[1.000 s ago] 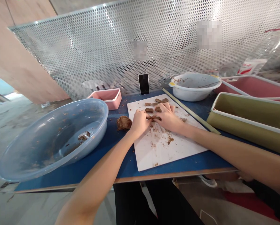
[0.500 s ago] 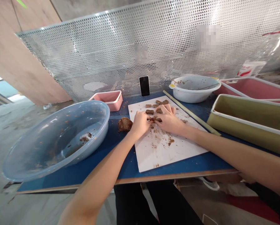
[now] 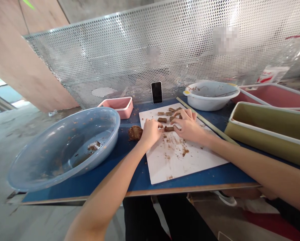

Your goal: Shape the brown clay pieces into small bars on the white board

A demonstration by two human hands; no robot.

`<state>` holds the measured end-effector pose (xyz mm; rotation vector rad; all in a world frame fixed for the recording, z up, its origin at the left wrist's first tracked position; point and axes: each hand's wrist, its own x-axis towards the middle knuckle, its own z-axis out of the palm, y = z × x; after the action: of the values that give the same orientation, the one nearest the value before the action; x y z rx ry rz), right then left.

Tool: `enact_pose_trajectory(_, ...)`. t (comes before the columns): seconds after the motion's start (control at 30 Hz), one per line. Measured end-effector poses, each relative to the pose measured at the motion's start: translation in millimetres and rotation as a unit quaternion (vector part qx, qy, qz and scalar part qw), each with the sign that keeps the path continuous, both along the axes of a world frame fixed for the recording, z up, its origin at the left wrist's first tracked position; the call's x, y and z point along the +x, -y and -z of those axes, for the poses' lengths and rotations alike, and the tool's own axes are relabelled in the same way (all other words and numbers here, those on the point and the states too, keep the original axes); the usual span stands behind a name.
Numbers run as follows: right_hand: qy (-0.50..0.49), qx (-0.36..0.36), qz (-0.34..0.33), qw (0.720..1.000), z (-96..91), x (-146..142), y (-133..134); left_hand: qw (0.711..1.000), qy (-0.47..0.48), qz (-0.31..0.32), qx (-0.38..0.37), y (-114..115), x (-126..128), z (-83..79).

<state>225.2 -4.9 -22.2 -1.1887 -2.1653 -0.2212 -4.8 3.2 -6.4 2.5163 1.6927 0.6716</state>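
On a white board lies a short brown clay-like piece, between the fingertips of my two hands. My left hand has its fingers closed at the left end of this piece; their tips are partly hidden. With thumb and fingers bent, my right hand grips the other end, its back fingers over more pieces. Several similar pieces, among them a brown block, lie in rows just beyond. Brown crumbs and smears mark the board. Left of my left hand sits a larger brown lump.
A big translucent blue basin stands at the left, a small pink box behind it. A phone leans on the perforated metal screen. To the right are a stick, a white basin, an olive trough and a pink tray.
My hands have drawn slightly apart, my right hand to the right, and the brown piece between them shows more fully. The view has shifted a little.
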Motion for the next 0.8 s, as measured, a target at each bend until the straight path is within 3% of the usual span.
enact_pose_trajectory(0.2, -0.004, 0.005, -0.012, 1.000, 1.0, 1.2, 1.8, 1.000, 0.007, 0.002, -0.007, -0.1, 0.5, -0.5)
enact_pose_trajectory(0.5, 0.103, 0.004, -0.085, 0.991, -6.3, 6.7, 6.5, 0.999, 0.011, 0.032, -0.002, 0.0, 0.1, 0.1)
enact_pose_trajectory(0.8, 0.144, 0.006, -0.103, 0.984, -5.2, 9.9, 2.7, 0.998, 0.026, 0.049, 0.000, -3.1, 0.4, 8.4)
